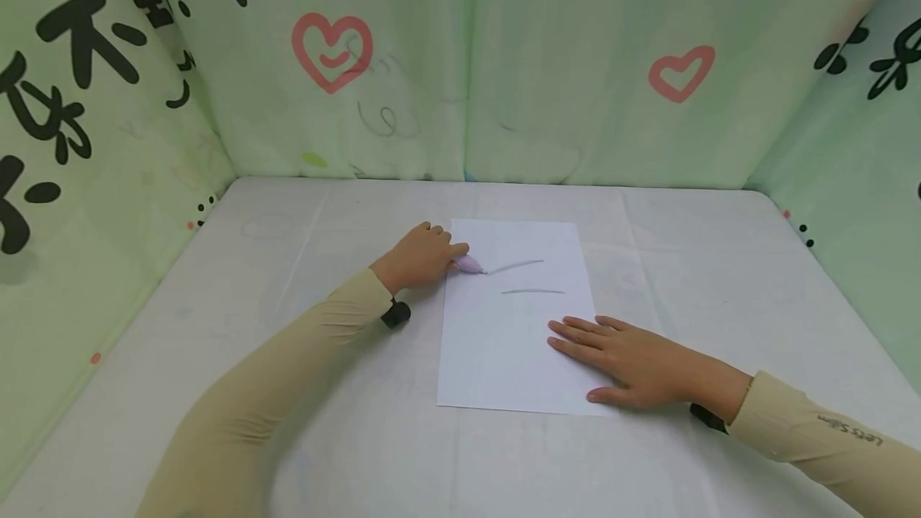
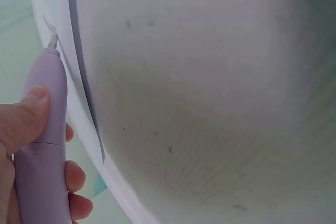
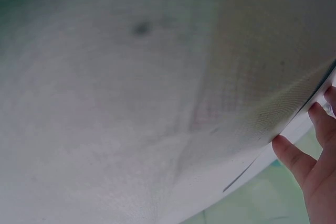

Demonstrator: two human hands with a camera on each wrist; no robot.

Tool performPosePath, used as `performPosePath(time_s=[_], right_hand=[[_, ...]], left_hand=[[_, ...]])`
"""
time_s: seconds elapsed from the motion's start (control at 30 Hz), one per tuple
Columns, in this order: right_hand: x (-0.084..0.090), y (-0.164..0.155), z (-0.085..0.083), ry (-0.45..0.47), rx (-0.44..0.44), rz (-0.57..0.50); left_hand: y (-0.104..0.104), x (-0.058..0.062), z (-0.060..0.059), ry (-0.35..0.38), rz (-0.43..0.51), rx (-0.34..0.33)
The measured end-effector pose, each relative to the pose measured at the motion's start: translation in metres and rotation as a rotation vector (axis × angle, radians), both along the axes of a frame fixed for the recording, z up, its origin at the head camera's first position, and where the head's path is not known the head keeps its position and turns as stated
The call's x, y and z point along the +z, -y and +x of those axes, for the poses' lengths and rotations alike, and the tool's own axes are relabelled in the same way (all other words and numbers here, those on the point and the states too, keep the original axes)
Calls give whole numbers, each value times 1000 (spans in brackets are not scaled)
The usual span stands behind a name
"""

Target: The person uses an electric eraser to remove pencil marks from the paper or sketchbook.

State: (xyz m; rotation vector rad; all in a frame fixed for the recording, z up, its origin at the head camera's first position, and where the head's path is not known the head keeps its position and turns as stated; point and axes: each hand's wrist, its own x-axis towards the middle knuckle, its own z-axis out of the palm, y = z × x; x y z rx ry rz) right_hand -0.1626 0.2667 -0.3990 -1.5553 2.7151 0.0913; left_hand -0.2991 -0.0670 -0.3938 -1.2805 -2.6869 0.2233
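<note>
A white sheet of paper (image 1: pixel 514 318) lies on the grey table, with two short grey strokes (image 1: pixel 532 291) drawn across its upper part. My left hand (image 1: pixel 420 257) grips a pale lilac pen (image 1: pixel 469 264) at the paper's upper left edge, tip at the start of the upper stroke. In the left wrist view the thumb presses on the pen (image 2: pixel 42 145), whose tip (image 2: pixel 53 41) touches the paper. My right hand (image 1: pixel 633 362) lies flat with straight fingers on the paper's lower right corner; its fingers (image 3: pixel 296 158) show in the right wrist view.
The grey table (image 1: pixel 302 222) is walled by pale green padded panels (image 1: pixel 460 62) printed with red hearts and black characters, at the back and on both sides. Both arms wear beige sleeves (image 1: pixel 273 390).
</note>
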Motion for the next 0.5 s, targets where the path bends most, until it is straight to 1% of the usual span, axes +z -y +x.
performPosePath(time_s=[0.13,0.37,0.5], right_hand=[[-1,0,0,-15,7,-4],[-1,-1,0,17,-12,5],[-1,0,0,20,-14,4]], left_hand=[[0,-1,-2,0,5,3],[-2,1,1,10,-14,-18],[-2,1,2,12,-27,-16]])
